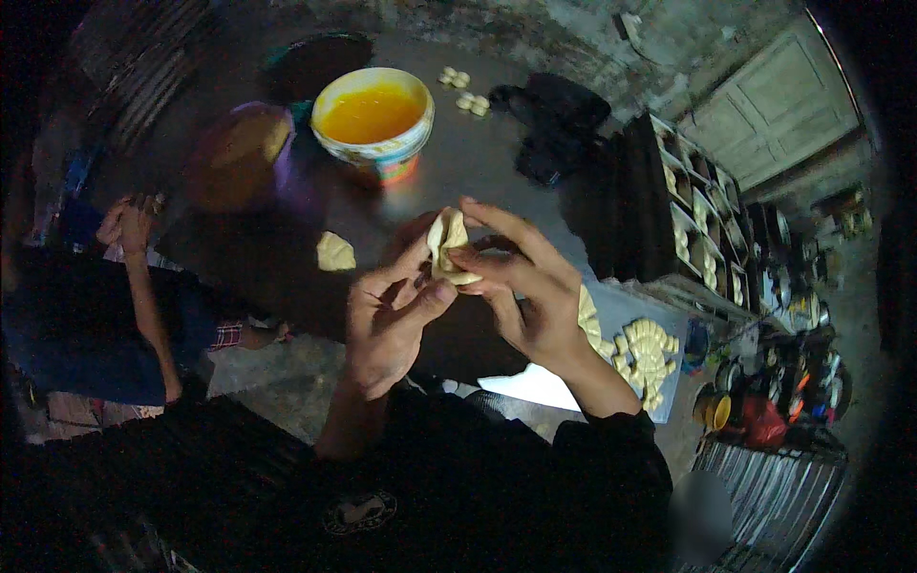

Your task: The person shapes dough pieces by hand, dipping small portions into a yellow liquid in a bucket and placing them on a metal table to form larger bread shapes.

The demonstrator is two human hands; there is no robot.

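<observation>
Over the dark tabletop (463,177), fingers of left hand (384,329) and right hand (543,301) pinch one folded dough piece (454,232), probably half-formed (dim light); formed dough pieces (648,346) lie on grey tray (632,302); one dough lump (335,252) looks unworked.

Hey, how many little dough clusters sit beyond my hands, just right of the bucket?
2. The far cluster lies nearest the wall; the near cluster sits closer to you, beside the dark bundle, which may hide others.
</observation>
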